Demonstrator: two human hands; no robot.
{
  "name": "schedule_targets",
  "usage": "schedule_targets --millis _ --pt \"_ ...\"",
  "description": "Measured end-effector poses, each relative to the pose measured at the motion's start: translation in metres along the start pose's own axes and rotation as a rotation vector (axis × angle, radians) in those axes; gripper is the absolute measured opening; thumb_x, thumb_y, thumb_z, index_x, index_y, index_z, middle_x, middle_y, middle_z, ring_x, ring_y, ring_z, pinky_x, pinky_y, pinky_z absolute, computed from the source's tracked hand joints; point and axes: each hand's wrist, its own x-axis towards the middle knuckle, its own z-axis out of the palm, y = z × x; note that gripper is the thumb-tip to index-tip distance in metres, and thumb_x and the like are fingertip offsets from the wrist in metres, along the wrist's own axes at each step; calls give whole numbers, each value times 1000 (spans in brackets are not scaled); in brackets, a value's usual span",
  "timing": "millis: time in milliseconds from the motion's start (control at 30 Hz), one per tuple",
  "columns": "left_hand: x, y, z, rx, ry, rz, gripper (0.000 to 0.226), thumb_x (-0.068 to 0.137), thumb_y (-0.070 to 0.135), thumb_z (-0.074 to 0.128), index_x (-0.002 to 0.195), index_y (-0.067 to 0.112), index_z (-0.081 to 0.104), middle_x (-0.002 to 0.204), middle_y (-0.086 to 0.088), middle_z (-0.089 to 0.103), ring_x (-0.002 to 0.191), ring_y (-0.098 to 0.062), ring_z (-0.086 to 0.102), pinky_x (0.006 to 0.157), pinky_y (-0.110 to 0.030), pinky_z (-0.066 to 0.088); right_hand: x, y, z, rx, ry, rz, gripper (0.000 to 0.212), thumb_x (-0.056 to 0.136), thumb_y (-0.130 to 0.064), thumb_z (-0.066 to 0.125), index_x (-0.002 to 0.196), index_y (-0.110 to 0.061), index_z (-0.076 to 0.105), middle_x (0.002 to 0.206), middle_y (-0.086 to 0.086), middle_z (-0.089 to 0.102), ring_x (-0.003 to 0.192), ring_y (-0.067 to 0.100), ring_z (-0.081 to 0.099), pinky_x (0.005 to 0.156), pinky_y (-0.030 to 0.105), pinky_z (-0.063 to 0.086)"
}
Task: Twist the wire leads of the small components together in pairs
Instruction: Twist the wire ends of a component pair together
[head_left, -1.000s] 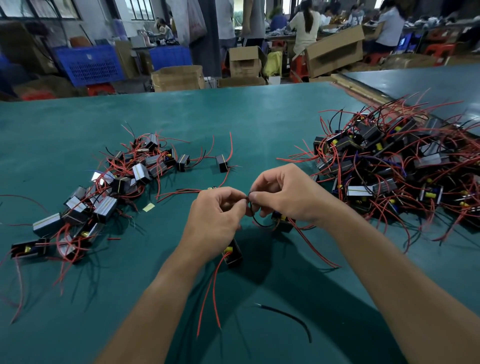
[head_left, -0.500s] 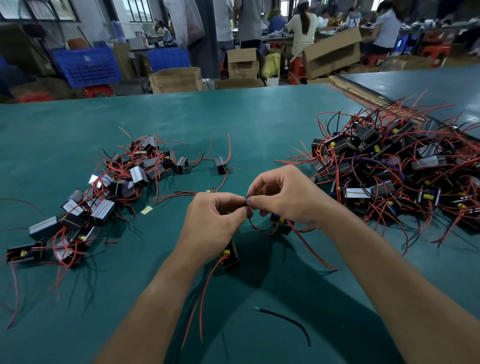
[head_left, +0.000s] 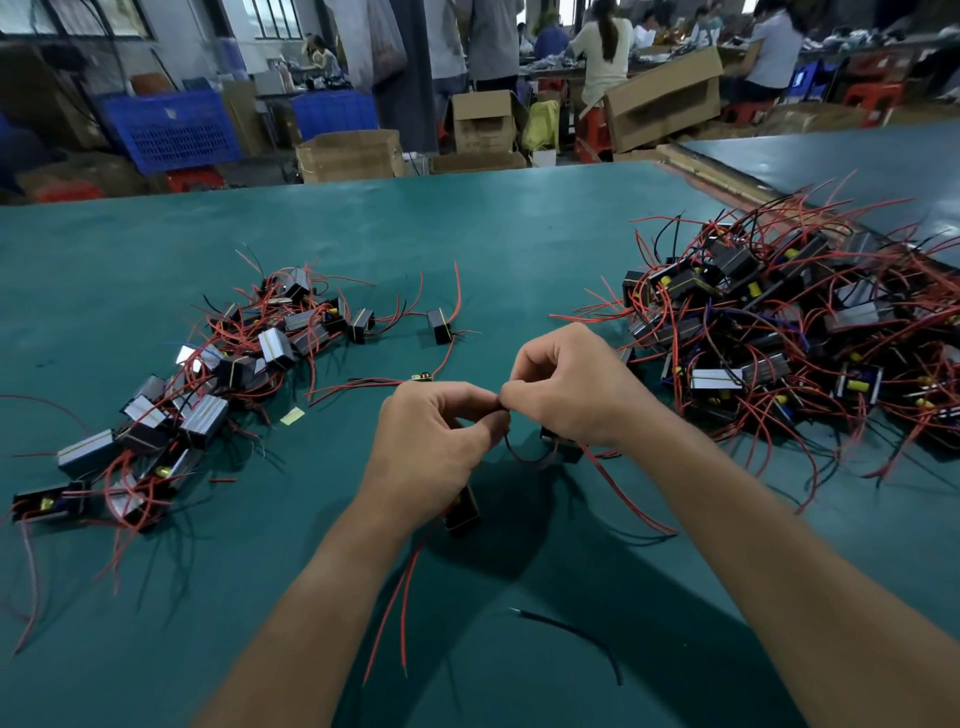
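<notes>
We are pinching the wire leads (head_left: 511, 450) between our left hand (head_left: 431, 441) and right hand (head_left: 566, 389), fingertips (head_left: 492, 425) meeting; the joint is running crosswise between them, the near component (head_left: 464, 514) sitting under the left wrist, the far component (head_left: 565, 448) under the right palm

Loose red leads (head_left: 385, 618) beneath the left hand (head_left: 431, 441) farther left than a second ago.

Joint of the wire leads (head_left: 510, 449) hidden between left grip (head_left: 436, 441) and right grip (head_left: 566, 384), near component (head_left: 464, 514) half under the left wrist, far component (head_left: 563, 449) mostly behind the right grip, right pile (head_left: 779, 332) cut by the right edge, 2 forearms (head_left: 311, 623) cut at the bottom.
</notes>
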Motion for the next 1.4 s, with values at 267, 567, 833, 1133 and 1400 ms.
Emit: schedule_targets --millis 267,567,833,1133,1400 --pt "2 2 -1 -67 -9 -90 17 84 6 71 72 17 76 60 8 69 42 0 47 47 -13 39 1 5 0 32 -47 -99 13 75 -18 74 65 -23 66 62 -7 65 52 4 51 57 25 42" --pt "1 7 -6 -266 -71 -277 19 84 3 69 71 14 76 64 -4 71 42 -11 40 41 -16 35 -1 9 -9 13 -163 -209 24 82 -9 69 76 -32 74 56 -20 62 45 -2 48 48 7 35" --pt "0 6 -3 -181 -80 -183 12 83 -4 69 75 3 73 54 5 66 37 5 45 43 -8 34 1 9 -13 -63 -232 -204 11 83 -16 73 78 -24 78 68 -8 72 59 4 59 59 24 49" --pt "0 7 -7 -225 -113 -217 17 84 -5 68 72 8 72 56 1 68 37 2 47 42 -9 35 -1 9 -19 12 -268 -156 22 85 -8 70 83 -28 79 44 -21 54 40 1 39 43 7 28" --pt "0 7 -5 -227 -129 -214 21 84 -9 67 72 8 69 54 3 66 37 3 49 43 -7 36 0 12 -20 48 -303 -156 10 83 -11 75 78 -19 80 52 -10 61 47 0 42 47 15 34"
